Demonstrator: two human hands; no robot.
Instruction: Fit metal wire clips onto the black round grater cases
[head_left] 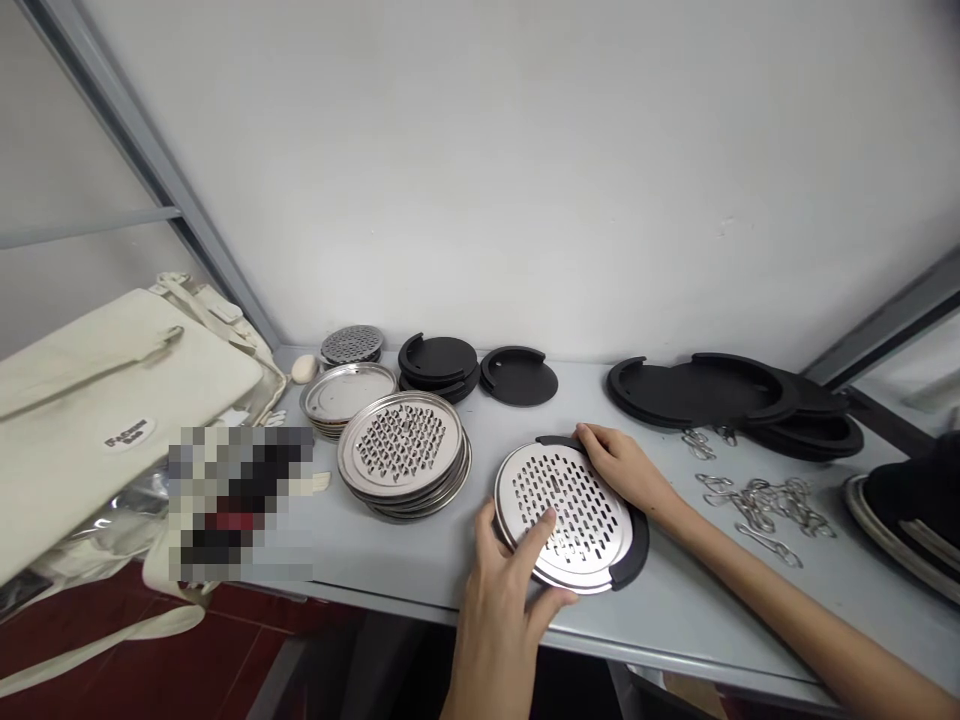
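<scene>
A round metal grater disc (592,500) with rows of slots lies in front of me, a black C-shaped holder (634,555) around its right side. My left hand (499,590) grips the disc's lower left edge, one finger pressing on the slotted face and the thumb at the near rim. At the far right, my right hand (619,465) is closed on the holder's rim, its fingertips at the top edge and its underside hidden. Just left of them, a stack of grater discs (405,450) shows raised teeth on top.
Plain metal discs (349,392) and a fine grater disc (352,344) stand at the back left. Black holders (439,358) sit near the wall, with larger ones (697,390) on the right. Metal clips (757,500) lie loose beside my right forearm. A cream bag (127,380) occupies the left.
</scene>
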